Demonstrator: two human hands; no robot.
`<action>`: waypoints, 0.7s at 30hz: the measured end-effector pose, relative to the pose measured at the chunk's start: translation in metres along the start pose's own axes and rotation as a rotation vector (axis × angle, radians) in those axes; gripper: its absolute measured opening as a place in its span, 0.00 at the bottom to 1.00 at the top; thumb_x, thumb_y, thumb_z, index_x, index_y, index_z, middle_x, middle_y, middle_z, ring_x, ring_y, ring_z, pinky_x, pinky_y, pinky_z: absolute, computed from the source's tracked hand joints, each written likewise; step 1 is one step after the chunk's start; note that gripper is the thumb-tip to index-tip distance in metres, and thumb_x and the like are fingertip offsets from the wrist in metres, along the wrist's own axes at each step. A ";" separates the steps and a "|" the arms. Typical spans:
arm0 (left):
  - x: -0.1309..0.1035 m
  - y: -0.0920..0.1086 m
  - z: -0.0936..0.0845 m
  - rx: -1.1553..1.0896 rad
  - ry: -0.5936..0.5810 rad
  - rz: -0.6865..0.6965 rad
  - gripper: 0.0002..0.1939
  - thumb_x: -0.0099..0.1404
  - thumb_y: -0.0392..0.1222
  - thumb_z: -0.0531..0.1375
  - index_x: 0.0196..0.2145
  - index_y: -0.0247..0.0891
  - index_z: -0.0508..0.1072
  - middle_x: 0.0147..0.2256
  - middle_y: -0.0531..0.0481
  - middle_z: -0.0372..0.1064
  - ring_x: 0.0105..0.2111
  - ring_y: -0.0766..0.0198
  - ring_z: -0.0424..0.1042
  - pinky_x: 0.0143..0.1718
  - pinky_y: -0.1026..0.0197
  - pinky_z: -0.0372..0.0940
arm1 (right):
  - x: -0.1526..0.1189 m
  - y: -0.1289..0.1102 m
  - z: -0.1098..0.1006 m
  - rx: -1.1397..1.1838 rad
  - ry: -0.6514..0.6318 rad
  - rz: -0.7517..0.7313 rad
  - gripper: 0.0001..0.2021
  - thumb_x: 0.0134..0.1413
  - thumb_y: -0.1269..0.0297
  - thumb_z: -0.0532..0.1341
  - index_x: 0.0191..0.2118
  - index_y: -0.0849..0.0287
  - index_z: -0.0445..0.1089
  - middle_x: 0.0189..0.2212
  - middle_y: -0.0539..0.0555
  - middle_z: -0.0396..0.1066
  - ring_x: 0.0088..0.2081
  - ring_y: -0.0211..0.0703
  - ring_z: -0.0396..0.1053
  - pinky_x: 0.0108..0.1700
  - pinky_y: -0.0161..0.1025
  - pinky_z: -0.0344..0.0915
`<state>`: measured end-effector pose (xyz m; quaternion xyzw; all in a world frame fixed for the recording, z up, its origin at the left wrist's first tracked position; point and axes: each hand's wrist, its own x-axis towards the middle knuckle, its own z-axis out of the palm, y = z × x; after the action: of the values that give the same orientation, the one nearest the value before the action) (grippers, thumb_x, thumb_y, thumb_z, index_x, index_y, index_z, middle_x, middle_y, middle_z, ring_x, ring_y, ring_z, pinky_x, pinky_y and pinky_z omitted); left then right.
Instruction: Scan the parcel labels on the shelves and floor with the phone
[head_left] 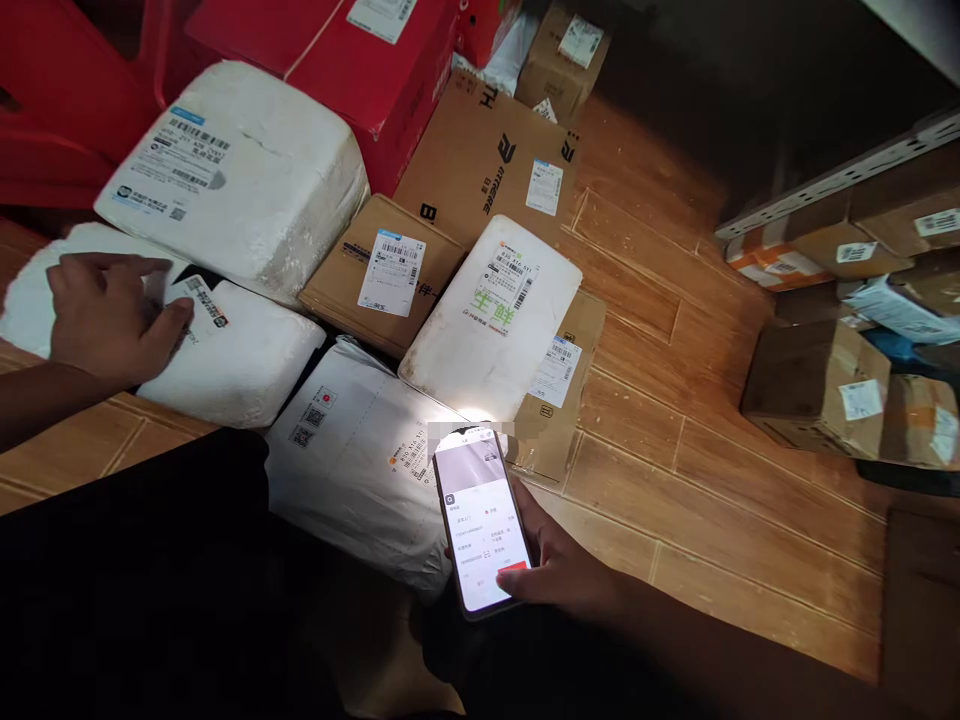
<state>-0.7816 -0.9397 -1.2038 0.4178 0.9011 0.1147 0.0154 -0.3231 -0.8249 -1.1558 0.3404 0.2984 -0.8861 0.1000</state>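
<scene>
My left hand [116, 315] rests on a white foam parcel [259, 350] at the left, thumb and fingers apart near its shipping label. Some of its fingertips are hard to make out in shadow. My right hand [555, 555] is closed around a smartphone [480, 530] with a lit screen, its thumb over a red button at the bottom. Just beyond the phone's top edge shines a bright light. Under and beside the phone lies a white plastic-wrapped parcel [352, 430] with printed codes. A flat white foam box [495, 300] with green print sits above the phone, on cardboard boxes.
A larger white foam box [247, 180] sits behind my left hand, beside a brown labelled carton [375, 270]. Farther back are a red box [360, 80] and a long cardboard box [480, 150]. Several cartons [817, 390] stand by a metal shelf [847, 165] on the wooden floor [645, 400].
</scene>
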 end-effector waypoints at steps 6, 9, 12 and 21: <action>0.001 0.001 -0.001 0.012 -0.003 -0.005 0.51 0.59 0.68 0.40 0.59 0.16 0.62 0.55 0.26 0.51 0.62 0.36 0.48 0.62 0.38 0.46 | 0.004 -0.002 0.001 -0.080 -0.010 -0.025 0.52 0.40 0.65 0.75 0.66 0.48 0.43 0.47 0.58 0.74 0.49 0.58 0.73 0.49 0.56 0.68; 0.001 -0.005 -0.001 0.027 -0.013 0.025 0.45 0.61 0.62 0.43 0.59 0.16 0.61 0.55 0.26 0.52 0.62 0.36 0.49 0.62 0.37 0.47 | 0.004 -0.001 0.003 -0.132 0.026 -0.029 0.51 0.40 0.61 0.75 0.67 0.49 0.44 0.48 0.58 0.72 0.49 0.57 0.72 0.49 0.56 0.66; 0.001 -0.009 0.000 0.048 -0.032 0.019 0.40 0.62 0.56 0.46 0.60 0.19 0.61 0.56 0.27 0.52 0.62 0.38 0.48 0.62 0.38 0.48 | 0.005 0.001 0.000 -0.214 0.065 -0.013 0.53 0.40 0.59 0.74 0.67 0.51 0.43 0.49 0.60 0.72 0.50 0.57 0.70 0.51 0.56 0.64; 0.000 -0.013 0.001 0.017 -0.043 0.025 0.37 0.65 0.56 0.48 0.61 0.21 0.61 0.54 0.30 0.50 0.61 0.40 0.48 0.63 0.38 0.46 | -0.012 -0.017 -0.028 -0.291 -0.082 0.107 0.45 0.38 0.58 0.74 0.63 0.51 0.54 0.47 0.59 0.74 0.48 0.59 0.74 0.48 0.56 0.66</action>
<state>-0.7914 -0.9474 -1.2074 0.4314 0.8963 0.0982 0.0299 -0.3050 -0.7945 -1.1566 0.3011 0.4009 -0.8400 0.2075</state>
